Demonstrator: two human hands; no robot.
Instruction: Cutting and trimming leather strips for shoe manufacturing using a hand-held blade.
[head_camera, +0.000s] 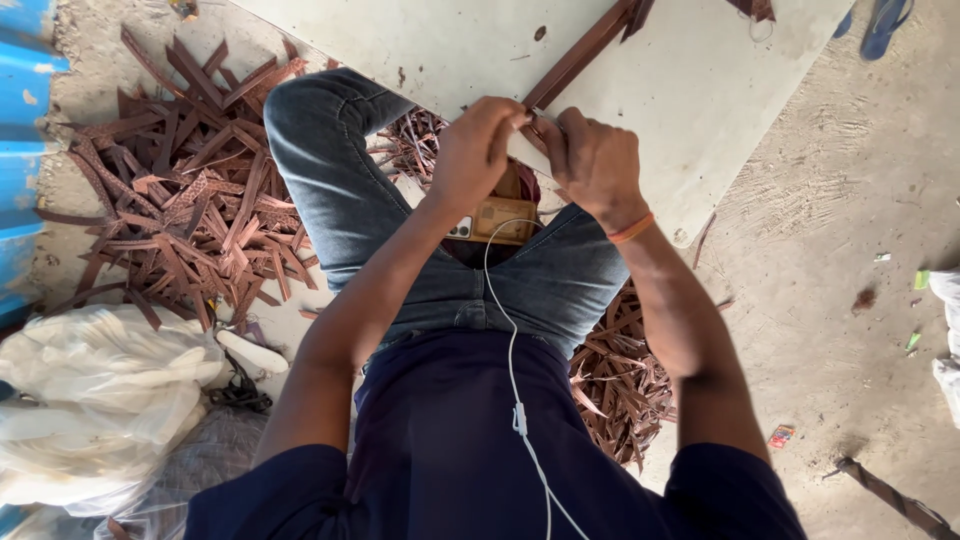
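Over the pale board table (700, 90) on the person's knees, with brown offcuts heaped on the floor (190, 200) to the left, the left hand (478, 150) and right hand (595, 165) each pinch tight on the near end of a long brown strip (580, 55) at the table's edge.

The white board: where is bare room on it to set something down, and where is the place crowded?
The white board is bare to the right of the brown strip, up to its right edge, and also left of the strip. Both hands, left hand and right hand, crowd its near edge. The floor at left is packed with brown strip offcuts; the sandy floor at right lies mostly bare.
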